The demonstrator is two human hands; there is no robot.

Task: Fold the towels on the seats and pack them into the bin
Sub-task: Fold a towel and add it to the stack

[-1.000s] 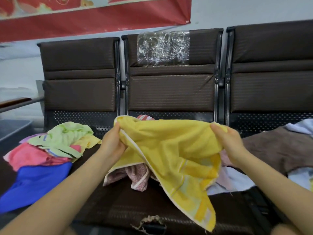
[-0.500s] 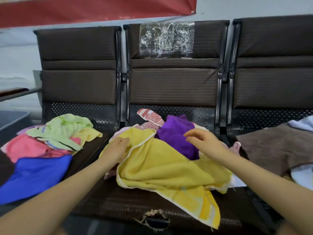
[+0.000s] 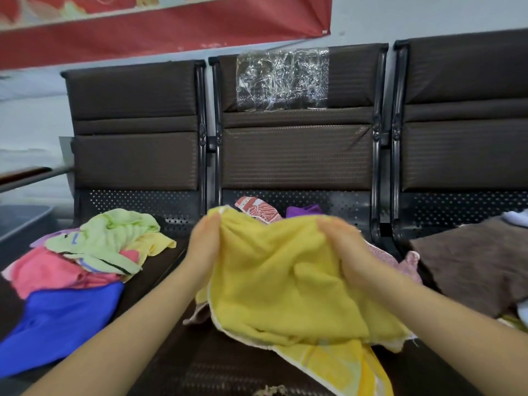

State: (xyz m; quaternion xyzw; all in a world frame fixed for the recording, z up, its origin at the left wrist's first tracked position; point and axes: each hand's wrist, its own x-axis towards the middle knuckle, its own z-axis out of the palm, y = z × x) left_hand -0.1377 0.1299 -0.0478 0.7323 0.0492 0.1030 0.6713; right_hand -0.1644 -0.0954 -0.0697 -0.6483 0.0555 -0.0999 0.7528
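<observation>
A: what's on the seats (image 3: 160, 281)?

B: left one has a heap, blue towel (image 3: 60, 324) biggest, then pink (image 3: 45, 270) and light green (image 3: 114, 238). Brown towel (image 3: 471, 261) on the right.

A: and the hands?

B: both curled into the top edge of the yellow towel (image 3: 285, 281) over the middle seat. Left hand (image 3: 204, 247) grips one bunched corner, right hand (image 3: 345, 250) the other side. It's crumpled, lower end drooping off the front.

seats (image 3: 297, 155): 3 | hands (image 3: 204, 247): 2 | banner (image 3: 160, 32): 1 | brown towel (image 3: 474, 261): 1
</observation>
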